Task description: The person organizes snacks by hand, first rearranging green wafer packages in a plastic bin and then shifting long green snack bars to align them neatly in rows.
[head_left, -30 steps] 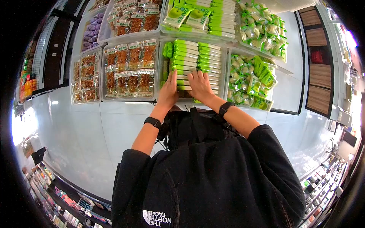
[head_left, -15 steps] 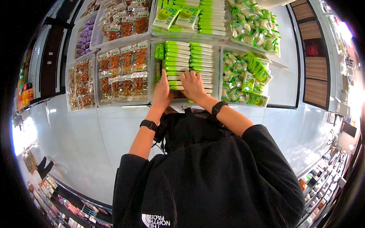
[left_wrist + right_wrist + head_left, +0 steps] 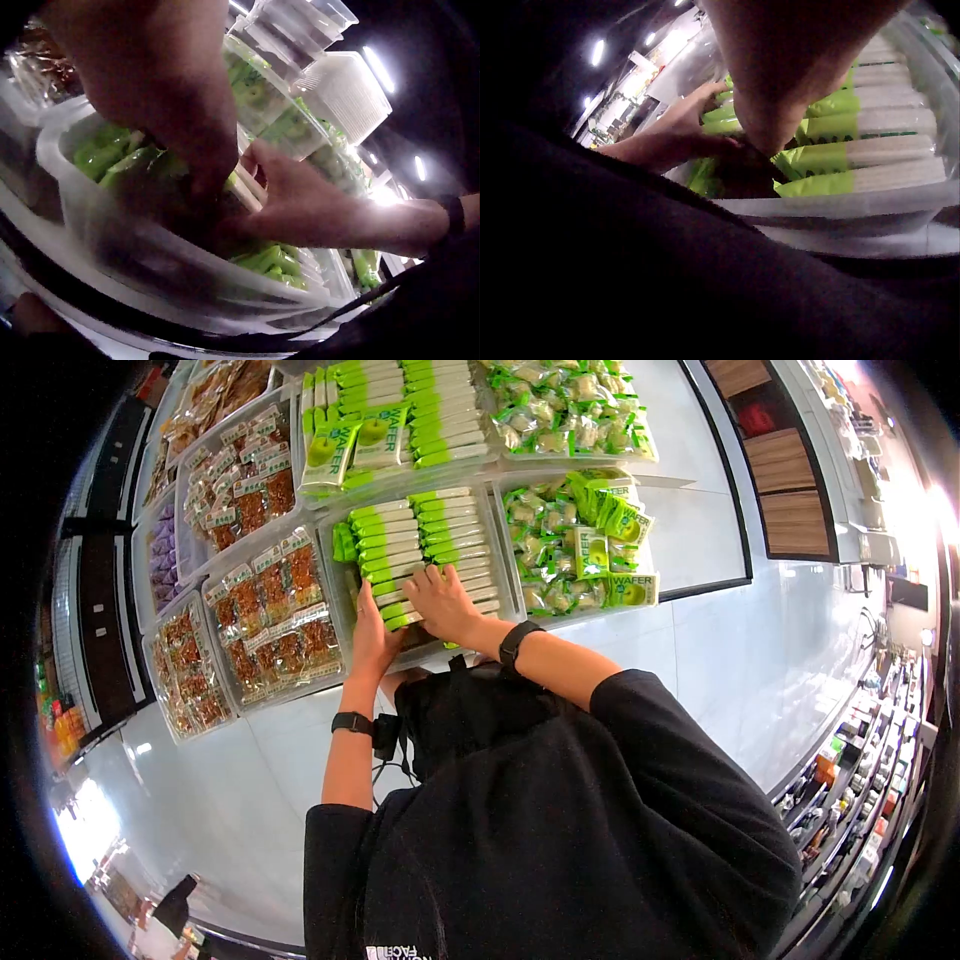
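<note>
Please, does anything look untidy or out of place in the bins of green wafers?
Yes. In the upper bin, two wafer packs lie flat, face up, across its edge-on rows. The left hand and right hand rest on the lower rows in the lower bin; nothing looks spilled or torn.
</note>
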The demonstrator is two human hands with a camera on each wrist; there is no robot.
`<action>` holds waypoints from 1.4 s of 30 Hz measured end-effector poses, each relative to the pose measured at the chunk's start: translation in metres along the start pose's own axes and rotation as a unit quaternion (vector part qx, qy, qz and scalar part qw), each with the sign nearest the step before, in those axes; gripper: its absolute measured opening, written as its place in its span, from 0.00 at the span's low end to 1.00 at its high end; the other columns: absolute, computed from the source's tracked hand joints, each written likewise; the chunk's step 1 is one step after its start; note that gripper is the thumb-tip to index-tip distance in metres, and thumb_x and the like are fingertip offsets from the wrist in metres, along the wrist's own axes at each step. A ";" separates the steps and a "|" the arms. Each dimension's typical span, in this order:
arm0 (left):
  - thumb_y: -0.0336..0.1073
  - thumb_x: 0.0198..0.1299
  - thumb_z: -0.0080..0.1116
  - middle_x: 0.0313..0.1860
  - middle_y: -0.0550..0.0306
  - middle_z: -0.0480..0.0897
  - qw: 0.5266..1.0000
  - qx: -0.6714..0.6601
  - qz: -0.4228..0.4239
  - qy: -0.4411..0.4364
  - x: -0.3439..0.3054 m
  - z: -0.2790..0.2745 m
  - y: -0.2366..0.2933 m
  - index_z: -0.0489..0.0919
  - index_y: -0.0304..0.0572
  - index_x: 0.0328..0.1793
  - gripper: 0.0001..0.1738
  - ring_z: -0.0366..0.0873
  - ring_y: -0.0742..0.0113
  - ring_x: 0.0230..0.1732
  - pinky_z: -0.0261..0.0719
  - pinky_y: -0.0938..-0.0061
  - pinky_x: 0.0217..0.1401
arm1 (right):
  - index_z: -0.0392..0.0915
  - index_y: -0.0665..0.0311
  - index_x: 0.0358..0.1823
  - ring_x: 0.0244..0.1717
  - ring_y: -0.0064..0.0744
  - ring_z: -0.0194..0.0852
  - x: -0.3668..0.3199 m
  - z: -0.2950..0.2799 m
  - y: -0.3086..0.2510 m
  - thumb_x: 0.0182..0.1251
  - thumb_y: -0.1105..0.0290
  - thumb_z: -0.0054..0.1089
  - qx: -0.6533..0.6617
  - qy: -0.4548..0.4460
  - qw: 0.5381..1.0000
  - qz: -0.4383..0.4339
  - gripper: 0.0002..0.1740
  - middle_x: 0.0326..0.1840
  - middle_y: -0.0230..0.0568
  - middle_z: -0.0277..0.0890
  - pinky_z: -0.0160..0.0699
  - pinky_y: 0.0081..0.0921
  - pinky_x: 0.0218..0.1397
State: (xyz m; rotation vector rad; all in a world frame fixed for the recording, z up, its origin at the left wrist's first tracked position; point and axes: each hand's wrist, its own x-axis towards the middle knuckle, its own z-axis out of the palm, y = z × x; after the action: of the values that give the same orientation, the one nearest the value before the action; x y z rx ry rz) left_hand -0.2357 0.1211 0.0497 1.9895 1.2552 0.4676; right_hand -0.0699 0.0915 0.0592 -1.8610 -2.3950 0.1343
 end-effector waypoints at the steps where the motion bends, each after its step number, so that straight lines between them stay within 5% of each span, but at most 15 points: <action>1: 0.32 0.44 0.70 0.69 0.32 0.57 1.000 0.015 -0.010 -0.004 0.001 -0.007 0.007 0.41 0.32 0.75 0.58 0.59 0.37 0.67 0.65 0.58 0.66 | 0.68 0.60 0.50 0.51 0.39 0.63 0.000 -0.001 0.001 0.46 0.64 0.65 0.002 -0.018 1.000 -0.008 0.27 0.46 0.40 0.66 0.61 0.38 0.51; 4: 0.32 0.44 0.70 0.70 0.36 0.57 0.999 0.044 0.002 0.025 -0.001 -0.010 0.015 0.47 0.37 0.75 0.55 0.56 0.37 0.69 0.62 0.54 0.68 | 0.68 0.60 0.51 0.53 0.40 0.63 -0.002 0.004 0.002 0.49 0.63 0.64 0.007 -0.019 1.000 -0.020 0.26 0.48 0.41 0.67 0.61 0.38 0.51; 6: 0.33 0.43 0.70 0.72 0.44 0.56 0.966 0.212 0.134 0.066 -0.002 -0.010 0.018 0.56 0.45 0.73 0.49 0.51 0.39 0.73 0.55 0.49 0.71 | 0.68 0.61 0.51 0.53 0.39 0.63 -0.004 0.006 0.004 0.49 0.62 0.63 0.007 -0.004 1.000 -0.026 0.26 0.48 0.41 0.67 0.62 0.37 0.50; 7: 0.35 0.44 0.69 0.73 0.51 0.57 0.961 0.247 0.121 0.023 0.000 -0.009 0.022 0.64 0.51 0.70 0.43 0.47 0.45 0.75 0.51 0.47 0.73 | 0.68 0.61 0.51 0.53 0.39 0.63 -0.004 0.005 0.005 0.49 0.60 0.63 -0.008 0.000 0.999 -0.041 0.27 0.47 0.39 0.68 0.62 0.36 0.50; 10: 0.34 0.45 0.68 0.73 0.54 0.57 0.940 0.309 0.120 -0.079 0.008 -0.015 0.025 0.65 0.52 0.69 0.41 0.49 0.48 0.75 0.50 0.50 0.74 | 0.69 0.62 0.51 0.53 0.41 0.64 -0.006 -0.016 0.017 0.50 0.57 0.64 0.006 -0.039 0.997 -0.069 0.28 0.47 0.38 0.70 0.64 0.34 0.50; 13: 0.33 0.43 0.68 0.72 0.54 0.58 0.947 0.286 0.126 -0.077 0.008 -0.017 0.028 0.67 0.51 0.67 0.40 0.51 0.50 0.74 0.51 0.51 0.74 | 0.70 0.63 0.46 0.52 0.44 0.68 -0.017 -0.030 0.043 0.49 0.57 0.66 0.163 -0.026 0.983 -0.083 0.26 0.47 0.41 0.71 0.68 0.37 0.53; 16: 0.32 0.44 0.69 0.72 0.52 0.57 0.948 0.276 0.136 -0.076 0.008 -0.016 0.028 0.65 0.53 0.67 0.41 0.49 0.48 0.74 0.54 0.51 0.73 | 0.76 0.64 0.44 0.50 0.49 0.72 -0.041 -0.060 0.087 0.56 0.63 0.61 0.315 0.043 0.948 0.017 0.17 0.44 0.46 0.74 0.73 0.38 0.54; 17: 0.32 0.43 0.69 0.72 0.52 0.57 0.950 0.270 0.141 -0.070 0.008 -0.015 0.026 0.65 0.54 0.67 0.40 0.50 0.48 0.74 0.54 0.52 0.73 | 0.77 0.62 0.42 0.50 0.48 0.72 -0.053 -0.058 0.105 0.56 0.64 0.60 0.279 0.119 0.952 0.052 0.14 0.45 0.45 0.76 0.73 0.39 0.54; 22: 0.31 0.43 0.68 0.71 0.52 0.58 0.954 0.261 0.135 -0.067 0.006 -0.016 0.029 0.65 0.54 0.67 0.41 0.51 0.48 0.74 0.55 0.54 0.73 | 0.77 0.63 0.37 0.48 0.46 0.70 -0.132 -0.071 0.200 0.53 0.71 0.62 0.136 0.210 0.937 0.244 0.10 0.41 0.44 0.76 0.70 0.36 0.54; 34: 0.31 0.45 0.66 0.71 0.55 0.58 0.960 0.255 0.100 -0.065 0.006 -0.014 0.028 0.65 0.55 0.67 0.40 0.50 0.50 0.74 0.54 0.54 0.74 | 0.72 0.57 0.52 0.56 0.47 0.65 -0.210 -0.072 0.234 0.46 0.68 0.62 -0.040 -0.056 0.959 0.275 0.27 0.48 0.40 0.74 0.62 0.44 0.60; 42: 0.33 0.48 0.65 0.73 0.55 0.57 0.951 0.280 0.094 -0.090 0.008 -0.014 0.017 0.64 0.57 0.69 0.39 0.50 0.52 0.75 0.55 0.55 0.74 | 0.75 0.60 0.37 0.43 0.48 0.72 -0.200 -0.104 0.218 0.50 0.72 0.56 -0.013 -0.082 0.959 0.273 0.11 0.38 0.43 0.72 0.72 0.42 0.46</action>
State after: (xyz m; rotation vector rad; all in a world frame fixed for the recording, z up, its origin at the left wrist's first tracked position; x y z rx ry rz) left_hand -0.2308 0.1289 0.0711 2.5747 1.1720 0.0026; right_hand 0.2027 -0.0483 0.1270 -2.5651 -1.9049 0.3102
